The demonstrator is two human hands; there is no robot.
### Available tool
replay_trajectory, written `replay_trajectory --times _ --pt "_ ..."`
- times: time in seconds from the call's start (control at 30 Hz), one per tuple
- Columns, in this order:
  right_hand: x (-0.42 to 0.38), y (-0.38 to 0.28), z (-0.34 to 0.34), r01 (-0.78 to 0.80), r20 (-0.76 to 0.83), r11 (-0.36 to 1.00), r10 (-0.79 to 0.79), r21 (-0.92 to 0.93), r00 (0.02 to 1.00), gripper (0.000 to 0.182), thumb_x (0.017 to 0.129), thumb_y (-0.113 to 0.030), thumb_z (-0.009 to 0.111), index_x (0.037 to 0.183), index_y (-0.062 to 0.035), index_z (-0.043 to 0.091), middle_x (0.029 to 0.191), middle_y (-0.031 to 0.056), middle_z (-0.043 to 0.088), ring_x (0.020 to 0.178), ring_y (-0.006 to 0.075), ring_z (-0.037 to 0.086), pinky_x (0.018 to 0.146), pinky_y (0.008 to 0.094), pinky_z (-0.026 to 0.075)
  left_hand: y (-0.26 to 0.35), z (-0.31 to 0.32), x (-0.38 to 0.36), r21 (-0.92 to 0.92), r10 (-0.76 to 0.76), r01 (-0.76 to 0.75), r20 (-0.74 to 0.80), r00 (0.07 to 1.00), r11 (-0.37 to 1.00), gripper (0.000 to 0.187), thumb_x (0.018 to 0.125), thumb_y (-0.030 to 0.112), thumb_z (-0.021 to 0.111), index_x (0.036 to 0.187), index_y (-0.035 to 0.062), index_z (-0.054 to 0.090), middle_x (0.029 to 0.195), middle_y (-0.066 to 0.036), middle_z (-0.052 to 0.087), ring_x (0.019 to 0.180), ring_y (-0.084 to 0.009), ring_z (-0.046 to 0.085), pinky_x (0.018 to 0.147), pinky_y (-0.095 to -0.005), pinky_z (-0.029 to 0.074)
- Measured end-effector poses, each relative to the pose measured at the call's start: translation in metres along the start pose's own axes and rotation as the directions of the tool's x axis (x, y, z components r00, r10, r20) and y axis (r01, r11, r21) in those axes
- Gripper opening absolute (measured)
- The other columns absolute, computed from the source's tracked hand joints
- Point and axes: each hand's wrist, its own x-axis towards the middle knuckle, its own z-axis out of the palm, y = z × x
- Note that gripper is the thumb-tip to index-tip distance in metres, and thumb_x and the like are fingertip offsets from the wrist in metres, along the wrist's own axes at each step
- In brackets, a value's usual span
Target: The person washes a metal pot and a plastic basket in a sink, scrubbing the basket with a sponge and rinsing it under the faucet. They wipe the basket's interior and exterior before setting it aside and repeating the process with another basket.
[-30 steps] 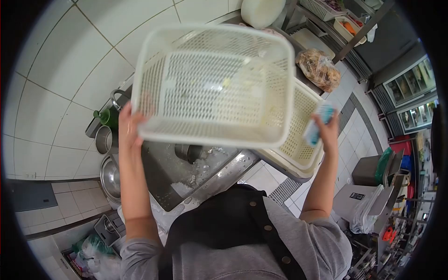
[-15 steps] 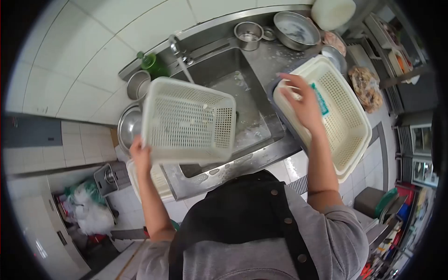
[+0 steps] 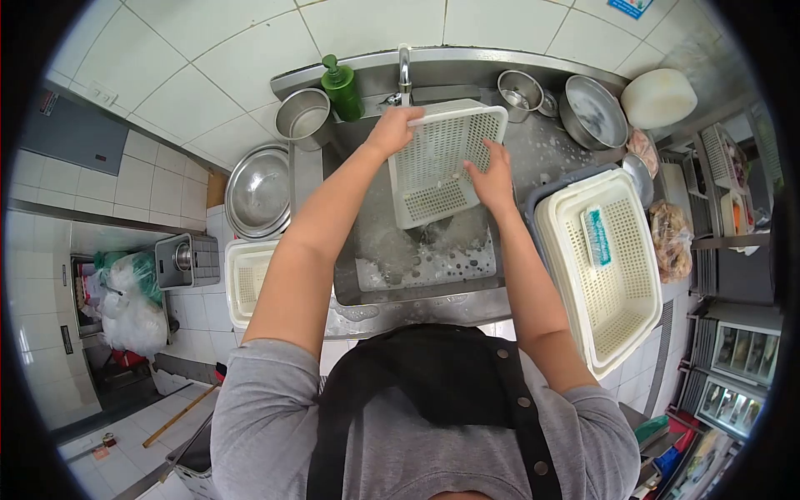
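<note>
- While the left hand (image 3: pixel 392 132) grasped the upper rim of a white perforated basket (image 3: pixel 442 158) with fingers closed over it, the basket hung tilted in the sink (image 3: pixel 433 312), just below the tap (image 3: pixel 405 71)
- The right hand (image 3: pixel 493 177) was at the opposite edge, its thumb spread from the fingers; whether these gripped the rim or merely rested there, I could not tell
- Supported from both sides, the basket was probably easier to steady at that slant, the left grip seeming to bear the upper end
- Its open mouth faced the camera, and its long axis appeared to run from near the tap toward the sink's front, the far end leaning right
- Foamy water (image 3: pixel 377 246) lay beneath it
- Right of the sink stood a stack of baskets (image 3: pixel 621 308), nested perhaps to save room, with a teal-and-white brush (image 3: pixel 597 237) lying inside the top one
- A green pump bottle (image 3: pixel 342 92) and a steel pot (image 3: pixel 303 118) stood left of the tap, probably for easy reach
</note>
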Motion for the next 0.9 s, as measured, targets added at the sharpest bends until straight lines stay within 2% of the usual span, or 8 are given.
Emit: replay_trajectory --times 0.3,0.43,0.5,0.6,0.67,0.77,0.87,0.9 --pt "-0.016 0.039 0.037 -0.206 -0.258 0.974 0.223 0.092 0.940 0.098 0.077 -0.005 0.072 0.150 0.0054 0.006 0.153 0.0325 0.002 0.140 0.0509 0.017 0.115 0.0463 0.023 0.027 -0.054 -0.078 0.087 0.164 -0.154 -0.117 0.980 0.984 0.047 0.071 -0.014 0.053 0.114 0.0006 0.063 0.126 -0.016 0.061 0.119 -0.0343 0.058 0.096 -0.0394 0.050" --pt "-0.058 0.142 0.137 -0.463 -0.006 0.883 0.464 -0.074 0.886 0.096 0.075 -0.013 0.075 0.148 0.0068 0.015 0.150 0.0316 0.022 0.140 0.0446 0.025 0.115 0.0429 0.027 0.055 -0.082 -0.149 0.148 -0.104 0.166 -0.357 0.928 0.975 0.031 0.069 -0.020 0.050 0.095 -0.0058 0.060 0.127 -0.018 0.062 0.122 -0.0340 0.057 0.102 -0.0391 0.046" --pt "-0.065 0.160 0.185 -0.590 0.385 0.769 0.636 -0.246 0.669 0.087 0.077 -0.017 0.075 0.144 0.0059 0.026 0.143 0.0265 0.038 0.135 0.0380 0.037 0.112 0.0428 0.032 0.062 -0.083 -0.175 0.191 -0.085 0.180 -0.420 0.904 0.965 0.021 0.069 -0.021 0.048 0.085 -0.0083 0.054 0.126 -0.020 0.062 0.123 -0.0370 0.055 0.105 -0.0440 0.044" --pt "-0.083 0.171 0.253 -0.715 0.409 0.699 0.649 0.014 0.642 0.066 0.083 -0.020 0.073 0.135 0.0079 0.045 0.130 0.0268 0.055 0.120 0.0352 0.055 0.103 0.0440 0.041 0.075 -0.078 -0.200 0.268 -0.007 0.138 -0.437 0.899 0.954 0.014 0.070 -0.022 0.048 0.072 -0.0080 0.047 0.124 -0.023 0.062 0.123 -0.0427 0.054 0.106 -0.0542 0.041" --pt "-0.119 0.241 0.343 -0.913 0.612 0.225 0.683 0.341 0.397 0.061 0.089 -0.028 0.068 0.134 0.0076 0.045 0.136 0.0229 0.052 0.121 0.0324 0.054 0.100 0.0455 0.042 0.086 -0.076 -0.209 0.296 -0.021 0.160 -0.422 0.906 0.942 0.015 0.070 -0.022 0.048 0.070 -0.0068 0.045 0.124 -0.023 0.062 0.123 -0.0429 0.054 0.106 -0.0554 0.040" --pt "-0.086 0.146 0.271 -0.857 0.437 0.024 0.853 0.515 0.286 0.054 0.092 -0.031 0.066 0.127 0.0066 0.051 0.127 0.0179 0.058 0.114 0.0304 0.056 0.095 0.0488 0.045 0.097 -0.074 -0.220 0.316 -0.079 0.228 -0.422 0.903 0.921 0.018 0.071 -0.021 0.049 0.067 -0.0052 0.041 0.123 -0.022 0.062 0.122 -0.0430 0.055 0.107 -0.0568 0.039" --pt "-0.126 0.351 0.441 -0.620 0.214 0.445 0.674 0.646 0.707 0.047 0.092 -0.032 0.065 0.122 0.0039 0.056 0.113 0.0132 0.063 0.105 0.0295 0.058 0.092 0.0496 0.046 0.103 -0.074 -0.231 0.295 -0.143 0.294 -0.444 0.885 0.909 0.020 0.073 -0.020 0.050 0.066 -0.0046 0.038 0.123 -0.022 0.062 0.122 -0.0430 0.055 0.107 -0.0571 0.038" --pt "-0.106 0.352 0.400 -0.624 0.222 0.446 0.671 0.642 0.707 0.047 0.092 -0.032 0.065 0.122 0.0039 0.056 0.113 0.0132 0.063 0.105 0.0295 0.058 0.092 0.0496 0.046 0.104 -0.075 -0.234 0.277 -0.169 0.314 -0.445 0.879 0.908 0.021 0.074 -0.019 0.050 0.066 -0.0043 0.037 0.123 -0.022 0.062 0.122 -0.0431 0.055 0.107 -0.0571 0.038"
